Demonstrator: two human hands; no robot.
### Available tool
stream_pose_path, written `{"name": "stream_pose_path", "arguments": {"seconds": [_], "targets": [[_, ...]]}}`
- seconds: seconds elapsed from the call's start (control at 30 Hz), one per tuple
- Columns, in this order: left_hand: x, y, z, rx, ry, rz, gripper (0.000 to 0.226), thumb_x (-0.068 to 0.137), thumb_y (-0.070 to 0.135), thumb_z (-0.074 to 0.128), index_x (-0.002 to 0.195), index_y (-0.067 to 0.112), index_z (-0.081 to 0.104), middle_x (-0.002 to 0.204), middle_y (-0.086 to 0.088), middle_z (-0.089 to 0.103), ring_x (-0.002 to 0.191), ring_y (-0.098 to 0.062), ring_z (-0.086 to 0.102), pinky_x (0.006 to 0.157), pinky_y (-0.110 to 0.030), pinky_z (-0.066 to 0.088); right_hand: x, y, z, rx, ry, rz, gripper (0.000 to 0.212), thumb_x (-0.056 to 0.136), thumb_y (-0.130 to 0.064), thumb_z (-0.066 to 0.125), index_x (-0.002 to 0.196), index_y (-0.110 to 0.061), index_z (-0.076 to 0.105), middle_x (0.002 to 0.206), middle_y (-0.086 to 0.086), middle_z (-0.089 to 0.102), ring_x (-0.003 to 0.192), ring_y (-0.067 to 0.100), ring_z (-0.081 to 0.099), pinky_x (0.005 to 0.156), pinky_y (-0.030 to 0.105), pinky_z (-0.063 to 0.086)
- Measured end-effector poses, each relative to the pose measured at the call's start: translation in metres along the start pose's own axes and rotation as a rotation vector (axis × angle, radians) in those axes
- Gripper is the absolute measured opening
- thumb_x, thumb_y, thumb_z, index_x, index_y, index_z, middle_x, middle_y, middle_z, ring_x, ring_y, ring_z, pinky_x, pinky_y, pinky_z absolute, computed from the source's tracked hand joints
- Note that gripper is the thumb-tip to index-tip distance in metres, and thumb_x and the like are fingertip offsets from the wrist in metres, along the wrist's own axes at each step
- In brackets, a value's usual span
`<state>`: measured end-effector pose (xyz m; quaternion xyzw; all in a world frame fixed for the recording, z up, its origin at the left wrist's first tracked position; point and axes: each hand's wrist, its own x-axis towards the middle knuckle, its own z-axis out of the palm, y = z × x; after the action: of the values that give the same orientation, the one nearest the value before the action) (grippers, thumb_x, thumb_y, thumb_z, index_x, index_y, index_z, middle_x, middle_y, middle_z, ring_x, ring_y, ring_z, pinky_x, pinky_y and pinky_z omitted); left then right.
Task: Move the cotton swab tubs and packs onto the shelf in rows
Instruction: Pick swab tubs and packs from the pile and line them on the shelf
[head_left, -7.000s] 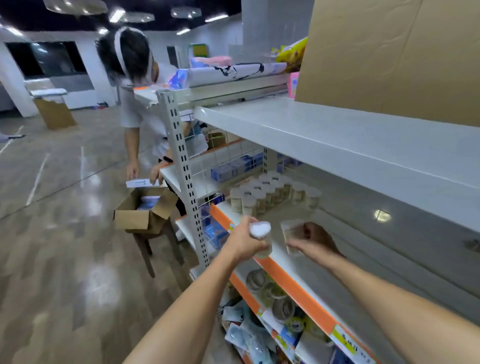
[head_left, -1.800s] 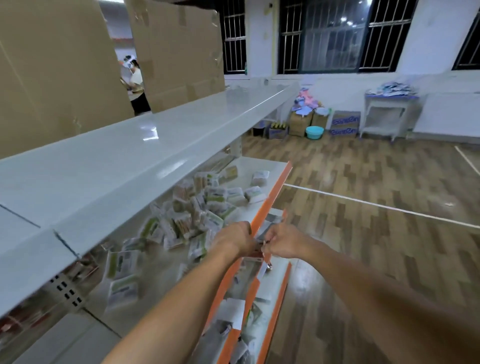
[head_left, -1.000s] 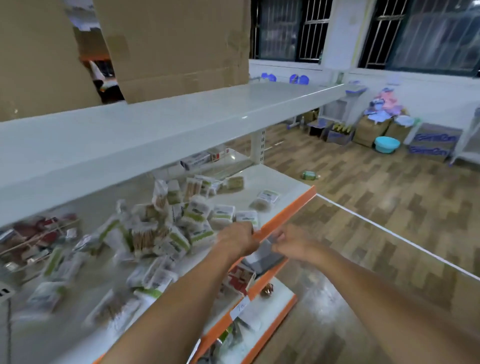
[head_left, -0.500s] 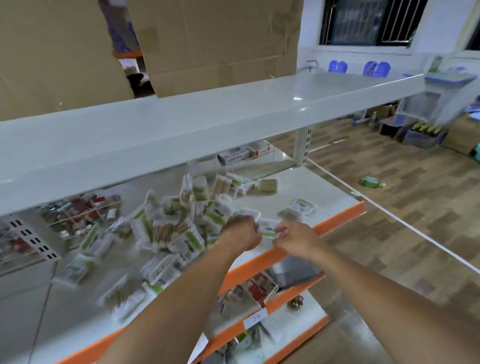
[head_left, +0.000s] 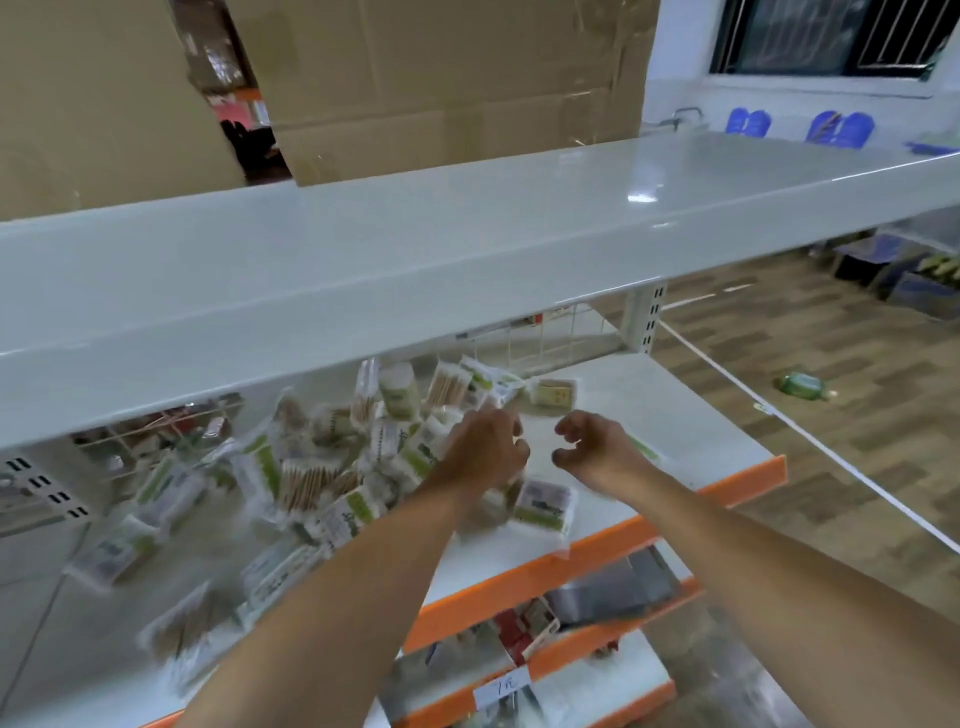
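Nearest the camera, two bare forearms reached forward and up from the bottom edge toward the middle shelf (head_left: 675, 410), a white board with an orange front lip. Under it, lower orange-edged shelves held red boxes (head_left: 522, 631), a dark flat pack and a white price label (head_left: 501, 687).

On the left, the left hand (head_left: 485, 457) lay knuckles-up over the right end of the heap of cotton swab packs (head_left: 311, 483). Its fingers curled down among the packs, but blur and the back of the hand hid whether they gripped one, so its hold could not be told. A single pack with a green band (head_left: 543, 506) lay just below that hand, near the shelf's front edge.

Just beside it, the right hand (head_left: 597, 447) hovered with thumb and fingers loosely curled into a C, a clear gap between them and nothing inside. Another pack's green edge (head_left: 641, 449) showed on the shelf just behind this hand.

Further in, the heap spread leftward across the shelf in loose disorder, clear bags of wooden-stick swabs tilted against one another; a small yellowish pack (head_left: 556, 392) sat apart at the back right. A wire grid backed the shelf.

Above, a bare white upper shelf (head_left: 467, 249) crossed the view, with large cardboard sheets (head_left: 441, 78) behind it. Far right, a green bottle (head_left: 802, 387) lay on the wood-pattern floor (head_left: 857, 467).
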<state>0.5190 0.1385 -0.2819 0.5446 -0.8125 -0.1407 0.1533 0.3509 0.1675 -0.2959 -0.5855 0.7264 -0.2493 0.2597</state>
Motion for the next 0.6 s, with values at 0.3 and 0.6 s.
{"name": "stream_pose_path", "arguments": {"seconds": [0.3,0.6], "targets": [[0.026,0.013,0.010,0.005,0.038,-0.154,0.022,0.092,0.025,0.061,0.109,0.015,0.069,0.113,-0.006,0.066,0.105,-0.022,0.062,0.090,-0.036,0.054,0.057,0.015,-0.015,-0.247,-0.017,-0.163,0.060,0.084,-0.019,0.065,0.139,-0.010,0.041,0.134,0.016,0.045,0.121,0.035,0.046,0.095,0.041,0.045],[0.052,0.023,0.019,0.048,0.090,-0.243,0.023,0.092,0.026,0.060,0.112,0.019,0.068,0.117,-0.002,0.066,0.111,-0.020,0.060,0.093,-0.033,0.050,0.101,0.039,-0.017,-0.261,-0.008,-0.197,0.084,0.084,-0.027,0.070,0.152,-0.012,0.025,0.150,0.013,0.037,0.130,0.037,0.041,0.104,0.044,0.041]]}}
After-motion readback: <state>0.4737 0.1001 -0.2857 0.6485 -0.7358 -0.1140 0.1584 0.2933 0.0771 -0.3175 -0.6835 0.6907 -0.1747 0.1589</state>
